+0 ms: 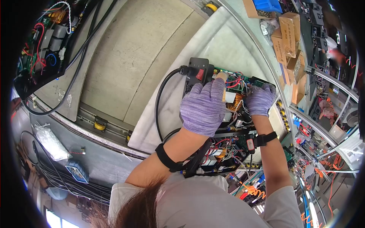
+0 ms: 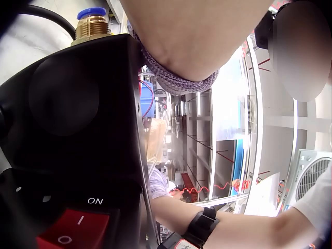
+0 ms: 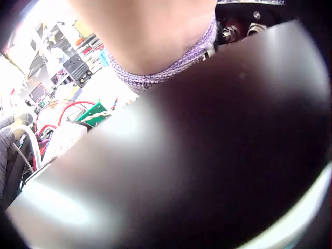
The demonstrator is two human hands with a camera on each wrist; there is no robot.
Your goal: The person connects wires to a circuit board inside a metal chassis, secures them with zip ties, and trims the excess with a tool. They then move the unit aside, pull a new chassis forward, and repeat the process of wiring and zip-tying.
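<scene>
An opened electronic unit (image 1: 238, 102) with a copper coil, circuit board and bundled wires lies on a pale marbled board. Its black end panel (image 1: 198, 72) carries a red rocker switch (image 2: 75, 228) marked ON, and a thick black cable enters there. My left hand (image 1: 203, 108), in a purple knit glove, lies over the unit beside that panel, with bare fingertips near the red wires. In a matching glove, my right hand (image 1: 261, 99) is at the unit's opposite end, fingers bent over its edge. A dark housing surface (image 3: 207, 150) hides that hand's fingers in the right wrist view.
A second wired unit (image 1: 218, 154) sits close to my body. Another open unit (image 1: 49, 45) is at the upper left, with black cables (image 1: 81, 49) running from it. Cardboard boxes (image 1: 287, 36) and a blue bin (image 1: 268, 5) stand beyond the metal rail at upper right.
</scene>
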